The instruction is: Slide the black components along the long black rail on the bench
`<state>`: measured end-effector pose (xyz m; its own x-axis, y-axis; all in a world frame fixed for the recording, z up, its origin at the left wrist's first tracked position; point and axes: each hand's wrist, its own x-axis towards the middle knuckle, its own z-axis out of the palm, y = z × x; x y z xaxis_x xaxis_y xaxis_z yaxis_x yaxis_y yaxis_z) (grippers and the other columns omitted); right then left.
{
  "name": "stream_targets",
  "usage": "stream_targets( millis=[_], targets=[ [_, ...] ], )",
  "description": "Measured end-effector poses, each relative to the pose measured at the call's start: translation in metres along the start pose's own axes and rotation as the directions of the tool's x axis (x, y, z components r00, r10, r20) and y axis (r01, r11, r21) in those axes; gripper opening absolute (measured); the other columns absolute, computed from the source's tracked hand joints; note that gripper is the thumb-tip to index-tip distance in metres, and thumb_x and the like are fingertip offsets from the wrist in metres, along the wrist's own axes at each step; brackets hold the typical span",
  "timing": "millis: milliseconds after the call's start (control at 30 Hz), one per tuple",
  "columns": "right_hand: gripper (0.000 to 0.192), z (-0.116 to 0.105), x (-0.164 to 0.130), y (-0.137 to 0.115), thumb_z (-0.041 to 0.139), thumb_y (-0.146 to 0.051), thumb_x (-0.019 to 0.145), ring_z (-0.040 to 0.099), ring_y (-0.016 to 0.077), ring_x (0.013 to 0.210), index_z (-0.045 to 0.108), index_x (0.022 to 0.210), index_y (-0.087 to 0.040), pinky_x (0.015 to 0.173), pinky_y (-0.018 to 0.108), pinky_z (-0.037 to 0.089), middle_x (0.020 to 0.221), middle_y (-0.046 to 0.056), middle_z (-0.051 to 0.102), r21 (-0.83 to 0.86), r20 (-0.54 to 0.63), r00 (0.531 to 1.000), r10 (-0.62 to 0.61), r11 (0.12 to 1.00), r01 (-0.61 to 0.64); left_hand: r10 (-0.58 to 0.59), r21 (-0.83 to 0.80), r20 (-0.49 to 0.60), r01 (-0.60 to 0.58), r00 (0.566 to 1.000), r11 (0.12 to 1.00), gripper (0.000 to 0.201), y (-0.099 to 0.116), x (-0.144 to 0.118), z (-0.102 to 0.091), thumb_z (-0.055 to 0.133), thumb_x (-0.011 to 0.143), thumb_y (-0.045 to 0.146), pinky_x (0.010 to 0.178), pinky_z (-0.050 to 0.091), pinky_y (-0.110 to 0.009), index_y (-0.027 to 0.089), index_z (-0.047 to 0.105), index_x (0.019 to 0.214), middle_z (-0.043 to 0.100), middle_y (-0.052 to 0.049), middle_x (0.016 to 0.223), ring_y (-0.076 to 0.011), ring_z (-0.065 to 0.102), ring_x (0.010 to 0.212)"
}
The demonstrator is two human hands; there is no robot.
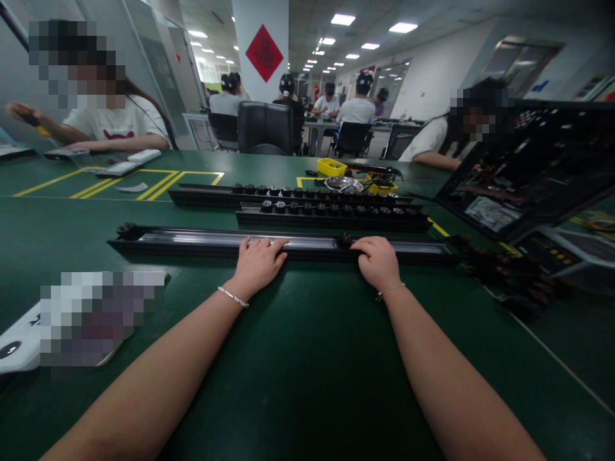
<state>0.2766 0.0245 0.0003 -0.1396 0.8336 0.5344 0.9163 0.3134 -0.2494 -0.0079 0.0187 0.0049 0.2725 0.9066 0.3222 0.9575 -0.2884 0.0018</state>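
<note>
A long black channel [216, 240] with a shiny inner strip lies crosswise in front of me. My left hand [259, 262] rests on its near edge, fingers stretched over the strip and holding nothing. Inside the channel, right of the middle, stands a small black part [344, 240]. My right hand [378, 259] is closed, with its fingertips at that part; the exact grip is partly hidden. Another small dark part [126, 228] sits at the channel's left end. Behind are two more black channels, one nearer [331, 221] and one farther [206, 194], each bearing a row of small round parts.
Dark loose parts [519, 275] lie in a heap at right, beside an open black case [533, 166]. A yellow tray [331, 168] and a metal dish [343, 185] stand at the back. A blurred white-handled object [22, 339] lies at left. Co-workers sit across the table.
</note>
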Motion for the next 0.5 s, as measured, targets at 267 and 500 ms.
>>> stream_targets(
  millis=[267,500],
  targets=[
    [0.049,0.021,0.009,-0.032,0.05,-0.049,0.075,0.047,0.0269,0.112,0.053,0.114,-0.019,0.103,0.053,0.017,0.114,0.011,0.06,0.009,-0.132,0.913,0.386,0.921,-0.388,-0.014,-0.012,-0.019,0.014,1.0,1.0,0.043,0.001,0.0,0.002,0.031,0.09,0.047,0.1,0.024,-0.047,0.032,0.051,0.125,0.063,-0.006,0.102,-0.0242,0.054,0.1],
    [0.05,0.023,0.011,-0.036,0.047,-0.047,0.076,0.043,0.0259,0.119,0.05,0.118,-0.019,0.107,0.053,0.009,0.118,0.011,0.058,0.014,-0.098,0.887,0.451,0.892,-0.452,-0.016,-0.022,-0.016,0.016,1.0,1.0,0.043,0.002,0.0,0.001,0.03,0.09,0.047,0.1,0.023,-0.047,0.032,0.051,0.125,0.064,-0.006,0.1,-0.0243,0.054,0.1]
  ],
)
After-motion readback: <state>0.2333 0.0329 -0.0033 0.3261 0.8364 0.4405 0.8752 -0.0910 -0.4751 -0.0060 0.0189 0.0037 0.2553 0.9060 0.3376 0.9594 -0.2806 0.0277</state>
